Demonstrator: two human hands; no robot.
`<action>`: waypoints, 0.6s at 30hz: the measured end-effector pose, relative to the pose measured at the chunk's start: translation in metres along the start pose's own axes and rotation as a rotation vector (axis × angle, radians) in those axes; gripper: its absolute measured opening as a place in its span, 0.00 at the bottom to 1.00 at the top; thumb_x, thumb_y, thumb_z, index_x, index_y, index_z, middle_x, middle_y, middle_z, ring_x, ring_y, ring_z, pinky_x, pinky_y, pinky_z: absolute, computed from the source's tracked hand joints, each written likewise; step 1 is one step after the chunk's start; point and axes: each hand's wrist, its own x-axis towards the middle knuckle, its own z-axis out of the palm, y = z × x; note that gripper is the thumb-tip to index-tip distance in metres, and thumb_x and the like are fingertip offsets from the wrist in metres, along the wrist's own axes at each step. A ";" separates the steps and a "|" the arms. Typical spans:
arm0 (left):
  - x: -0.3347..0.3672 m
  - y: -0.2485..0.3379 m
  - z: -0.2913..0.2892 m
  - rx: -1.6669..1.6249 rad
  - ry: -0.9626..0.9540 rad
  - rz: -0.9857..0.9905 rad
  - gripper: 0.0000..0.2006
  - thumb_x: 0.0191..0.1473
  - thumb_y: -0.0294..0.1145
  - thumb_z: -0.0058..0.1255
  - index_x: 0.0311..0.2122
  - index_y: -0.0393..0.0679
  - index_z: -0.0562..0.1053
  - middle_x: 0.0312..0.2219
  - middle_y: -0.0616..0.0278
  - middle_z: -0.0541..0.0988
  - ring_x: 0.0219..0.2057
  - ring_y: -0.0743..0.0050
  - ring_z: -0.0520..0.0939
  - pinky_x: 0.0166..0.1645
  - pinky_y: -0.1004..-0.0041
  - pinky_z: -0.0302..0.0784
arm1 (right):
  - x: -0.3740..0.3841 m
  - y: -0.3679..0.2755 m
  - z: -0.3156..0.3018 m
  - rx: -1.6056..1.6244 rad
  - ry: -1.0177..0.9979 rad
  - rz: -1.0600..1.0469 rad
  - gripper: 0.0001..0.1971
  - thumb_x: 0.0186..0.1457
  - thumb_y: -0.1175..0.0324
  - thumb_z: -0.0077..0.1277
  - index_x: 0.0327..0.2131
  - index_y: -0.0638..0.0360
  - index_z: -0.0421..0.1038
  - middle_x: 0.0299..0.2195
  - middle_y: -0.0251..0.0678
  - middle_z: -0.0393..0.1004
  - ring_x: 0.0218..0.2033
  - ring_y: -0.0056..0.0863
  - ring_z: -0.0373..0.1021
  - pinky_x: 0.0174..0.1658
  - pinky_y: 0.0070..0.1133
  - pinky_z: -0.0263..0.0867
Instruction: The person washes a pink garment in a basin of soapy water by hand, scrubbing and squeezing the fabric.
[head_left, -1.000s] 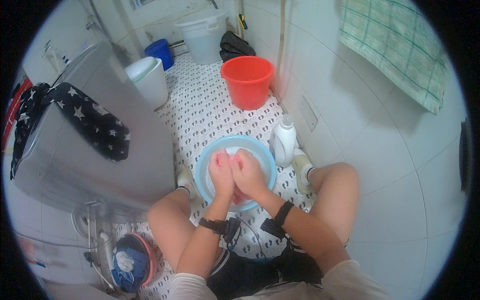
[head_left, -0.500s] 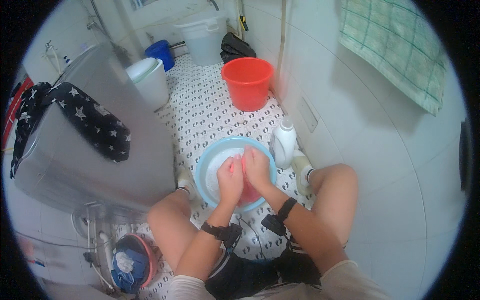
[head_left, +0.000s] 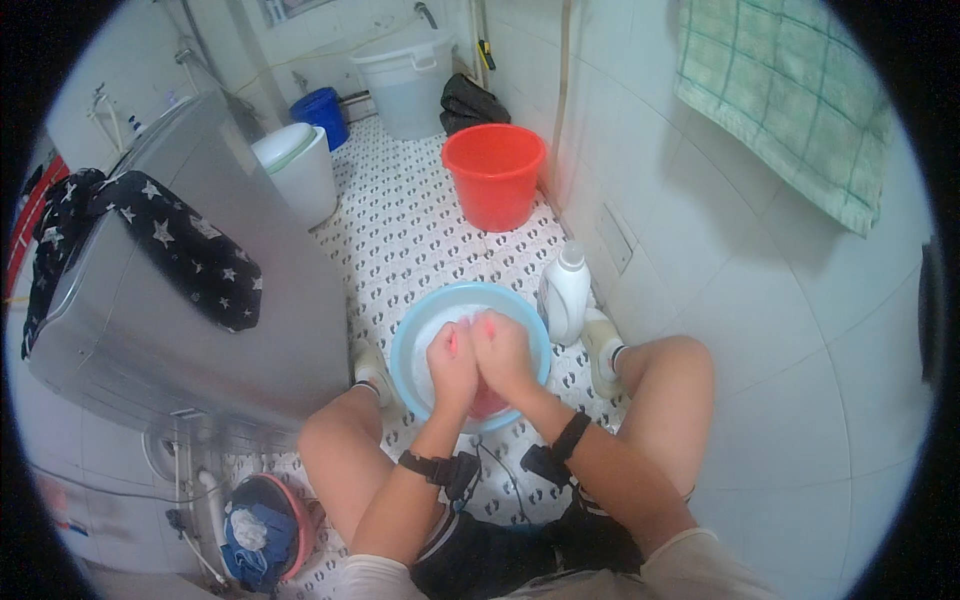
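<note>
I squat over a light blue basin of soapy water on the patterned floor. My left hand and my right hand are pressed together inside the basin, both clenched on a wet pink-red cloth. The cloth shows between the fingers and below my hands near the basin's near rim. Black bands with small devices are strapped on both wrists.
A white detergent bottle stands right of the basin against the tiled wall. A red bucket stands beyond it, with a white bin, a blue bucket and a large white tub. A grey washing machine with star-patterned cloth fills the left.
My hands have moved back toward me, from the middle of the basin to its near side, still gripping the pink-red cloth together.
</note>
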 end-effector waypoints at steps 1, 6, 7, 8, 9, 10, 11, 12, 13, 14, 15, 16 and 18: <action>-0.006 0.010 0.003 0.003 -0.056 0.020 0.18 0.64 0.34 0.46 0.22 0.38 0.67 0.17 0.69 0.68 0.23 0.85 0.64 0.26 0.74 0.62 | 0.007 0.000 -0.007 0.007 -0.006 0.136 0.14 0.59 0.66 0.47 0.24 0.68 0.68 0.21 0.54 0.69 0.21 0.42 0.66 0.28 0.35 0.61; 0.011 -0.017 -0.010 -0.049 0.007 -0.080 0.18 0.65 0.35 0.44 0.24 0.37 0.68 0.18 0.67 0.69 0.24 0.83 0.65 0.29 0.74 0.65 | -0.004 -0.005 0.006 0.076 -0.010 0.017 0.15 0.59 0.66 0.46 0.22 0.68 0.67 0.20 0.55 0.67 0.19 0.42 0.65 0.26 0.36 0.59; 0.007 -0.012 -0.006 -0.053 0.002 -0.086 0.18 0.65 0.35 0.44 0.24 0.37 0.68 0.18 0.67 0.69 0.24 0.83 0.65 0.29 0.74 0.65 | -0.004 -0.003 0.004 0.023 -0.037 -0.025 0.16 0.60 0.66 0.46 0.22 0.68 0.67 0.19 0.54 0.67 0.19 0.42 0.65 0.26 0.36 0.59; 0.000 0.001 0.001 -0.025 -0.016 -0.050 0.18 0.65 0.35 0.44 0.24 0.36 0.68 0.17 0.67 0.69 0.24 0.83 0.65 0.29 0.73 0.64 | -0.002 0.000 0.002 -0.031 -0.063 -0.068 0.16 0.60 0.66 0.46 0.22 0.68 0.67 0.19 0.54 0.68 0.19 0.42 0.65 0.26 0.36 0.59; -0.004 0.008 0.007 0.002 -0.033 -0.013 0.18 0.65 0.36 0.43 0.23 0.36 0.67 0.17 0.67 0.68 0.24 0.82 0.65 0.29 0.73 0.64 | 0.004 0.006 -0.004 -0.033 -0.033 0.071 0.16 0.61 0.65 0.46 0.22 0.68 0.67 0.19 0.54 0.68 0.19 0.42 0.66 0.26 0.36 0.60; -0.005 0.009 0.008 0.002 -0.032 -0.010 0.18 0.65 0.36 0.43 0.23 0.36 0.67 0.17 0.67 0.68 0.24 0.82 0.65 0.29 0.73 0.64 | 0.009 0.010 -0.007 -0.030 -0.032 0.068 0.16 0.61 0.65 0.46 0.22 0.68 0.67 0.19 0.54 0.68 0.19 0.42 0.66 0.26 0.36 0.60; -0.006 0.010 0.009 0.059 -0.072 0.048 0.18 0.65 0.36 0.43 0.23 0.36 0.67 0.17 0.66 0.68 0.24 0.82 0.64 0.29 0.72 0.64 | 0.013 0.013 -0.009 -0.023 -0.016 0.117 0.17 0.61 0.65 0.46 0.22 0.68 0.67 0.20 0.55 0.69 0.21 0.48 0.67 0.27 0.37 0.61; -0.006 0.010 0.010 0.115 -0.112 0.105 0.18 0.65 0.35 0.44 0.23 0.36 0.67 0.17 0.65 0.67 0.23 0.82 0.64 0.28 0.72 0.64 | 0.015 0.017 -0.011 -0.017 0.001 0.166 0.17 0.60 0.65 0.47 0.22 0.68 0.67 0.21 0.57 0.70 0.22 0.53 0.68 0.27 0.39 0.62; 0.001 0.004 0.006 0.116 -0.073 0.066 0.18 0.65 0.35 0.44 0.24 0.35 0.67 0.16 0.62 0.67 0.23 0.81 0.64 0.28 0.72 0.64 | 0.010 0.011 -0.003 -0.061 0.029 0.048 0.17 0.61 0.64 0.46 0.22 0.68 0.67 0.20 0.57 0.69 0.22 0.54 0.68 0.28 0.40 0.62; 0.005 -0.002 0.000 0.120 -0.070 0.063 0.18 0.65 0.35 0.44 0.24 0.35 0.67 0.16 0.62 0.67 0.23 0.81 0.64 0.28 0.72 0.64 | 0.008 0.006 0.003 -0.058 0.025 0.051 0.17 0.61 0.64 0.46 0.22 0.68 0.67 0.20 0.57 0.69 0.22 0.54 0.68 0.28 0.40 0.62; 0.010 -0.007 -0.006 0.077 -0.025 0.046 0.18 0.65 0.35 0.45 0.24 0.35 0.67 0.16 0.61 0.67 0.23 0.80 0.64 0.28 0.71 0.64 | 0.006 0.002 0.007 -0.047 -0.056 0.001 0.18 0.61 0.63 0.46 0.23 0.68 0.67 0.21 0.58 0.70 0.23 0.55 0.68 0.28 0.40 0.62; 0.013 -0.007 -0.006 0.026 0.013 0.030 0.18 0.64 0.35 0.45 0.24 0.34 0.67 0.16 0.59 0.67 0.23 0.80 0.64 0.28 0.70 0.64 | 0.006 -0.001 0.005 -0.045 -0.130 -0.051 0.18 0.61 0.63 0.46 0.23 0.68 0.67 0.21 0.58 0.70 0.24 0.56 0.69 0.29 0.41 0.62; 0.015 -0.015 -0.006 0.105 -0.013 0.074 0.20 0.66 0.36 0.45 0.22 0.36 0.67 0.17 0.67 0.68 0.23 0.84 0.63 0.27 0.73 0.62 | 0.012 0.020 0.004 -0.010 -0.089 -0.066 0.19 0.62 0.62 0.46 0.23 0.68 0.66 0.19 0.55 0.67 0.21 0.48 0.66 0.27 0.36 0.60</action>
